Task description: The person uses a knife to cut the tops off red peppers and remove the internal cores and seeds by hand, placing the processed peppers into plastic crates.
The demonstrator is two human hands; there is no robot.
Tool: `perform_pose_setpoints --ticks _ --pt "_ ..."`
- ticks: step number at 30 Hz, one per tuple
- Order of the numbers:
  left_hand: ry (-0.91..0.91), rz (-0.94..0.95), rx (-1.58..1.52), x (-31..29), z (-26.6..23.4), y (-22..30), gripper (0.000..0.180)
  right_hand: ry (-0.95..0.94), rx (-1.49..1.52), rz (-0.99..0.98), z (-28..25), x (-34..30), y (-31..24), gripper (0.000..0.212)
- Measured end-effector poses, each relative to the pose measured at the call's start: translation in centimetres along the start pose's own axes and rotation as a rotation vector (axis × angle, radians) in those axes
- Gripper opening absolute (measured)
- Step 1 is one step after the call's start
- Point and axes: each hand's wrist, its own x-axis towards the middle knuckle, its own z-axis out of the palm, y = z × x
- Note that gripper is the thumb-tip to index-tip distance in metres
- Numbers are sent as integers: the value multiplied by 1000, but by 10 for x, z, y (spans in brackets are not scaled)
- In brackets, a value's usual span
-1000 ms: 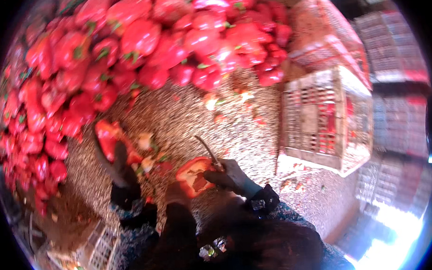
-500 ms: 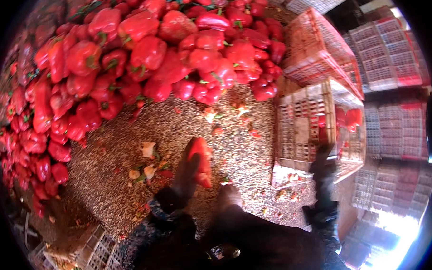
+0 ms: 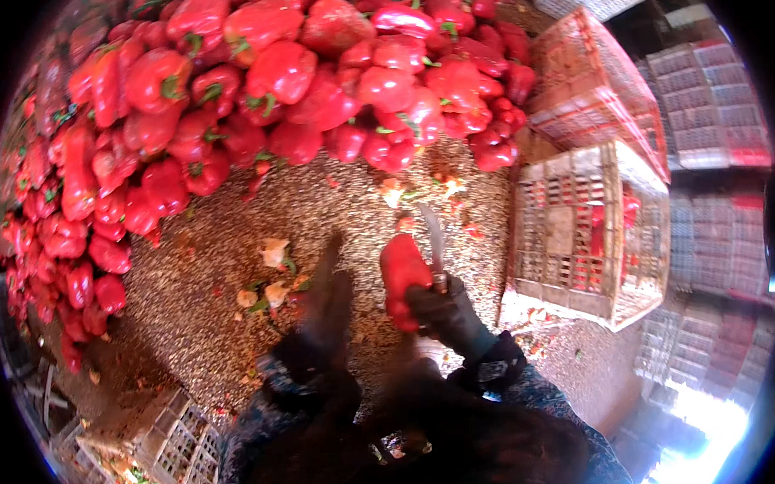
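Observation:
My right hand [image 3: 448,315], in a dark glove, is closed in front of me with a knife [image 3: 436,240], its blade pointing away. Pressed against the same hand's fingers is a long red bell pepper [image 3: 403,275], which it appears to hold along with the knife. My left hand [image 3: 328,287] is apart from the pepper, to its left; blurred by motion, its fingers look stretched out with nothing in them. A big heap of red bell peppers [image 3: 279,75] lies ahead and to the left.
Pale seeds cover the ground [image 3: 209,265], with cut pepper cores [image 3: 274,253] scattered on it. At the right stand a whitish crate [image 3: 566,236] on its side, with red peppers inside, and a red crate [image 3: 591,90]. Stacked crates [image 3: 711,103] line the far right; another crate [image 3: 177,446] is lower left.
My right hand has come in from beside the whitish crate to the middle. The pepper has passed from my left hand to my right, and the left hand has let go.

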Motion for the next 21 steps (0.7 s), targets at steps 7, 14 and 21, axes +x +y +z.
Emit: perform_pose_setpoints --ticks 7,14,21 --pt "615 -17 527 -34 -150 -73 52 862 -1059 -1344 -7 -228 -138 27" --pt "263 436 682 16 -80 -85 37 979 -1293 -1759 33 -253 -175 44" --pt "197 345 592 16 -60 -66 36 536 -1219 -1333 29 -35 -229 45"
